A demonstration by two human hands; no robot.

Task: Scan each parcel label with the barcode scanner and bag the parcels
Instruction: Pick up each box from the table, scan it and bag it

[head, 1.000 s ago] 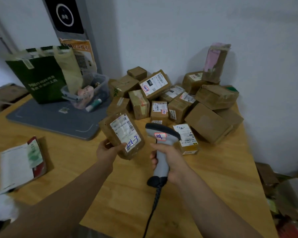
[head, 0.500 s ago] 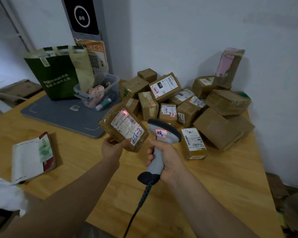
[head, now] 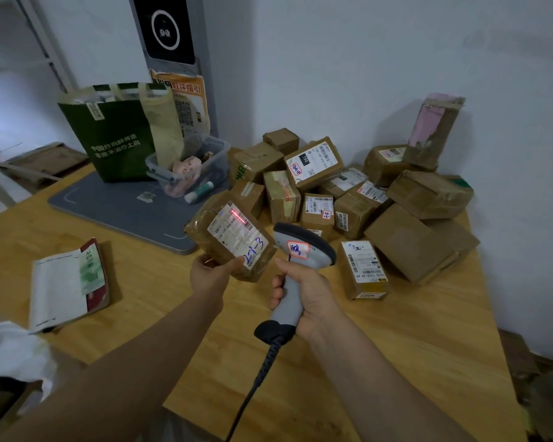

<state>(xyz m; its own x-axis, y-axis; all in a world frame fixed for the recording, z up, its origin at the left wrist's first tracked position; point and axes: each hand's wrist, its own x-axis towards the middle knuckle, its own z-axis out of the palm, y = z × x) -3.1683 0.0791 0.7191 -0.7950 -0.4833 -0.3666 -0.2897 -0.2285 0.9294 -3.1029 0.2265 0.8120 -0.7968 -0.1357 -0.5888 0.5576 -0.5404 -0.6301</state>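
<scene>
My left hand point(head: 212, 275) grips a brown taped parcel point(head: 205, 232) by its lower edge, tilted up with its white label facing me. A red scan line glows across the barcode at the label's top. My right hand point(head: 307, 295) holds the grey barcode scanner point(head: 302, 250) by its handle, the head pointing at the parcel from the right; its cable hangs down toward me. Behind them a pile of brown parcels point(head: 348, 193) lies on the wooden table point(head: 396, 346). A green paper bag point(head: 115, 138) stands upright at the back left.
A grey mat point(head: 118, 205) lies under the bag and a clear plastic bin point(head: 192, 167) of small items. A white booklet point(head: 67, 282) lies at the left. One small labelled box point(head: 363, 269) sits just right of the scanner. The wall is close behind the pile.
The red scan line appeared on the label and has moved onto the barcode. Parcel and scanner have stayed close together, the parcel tilted slightly more toward the scanner.
</scene>
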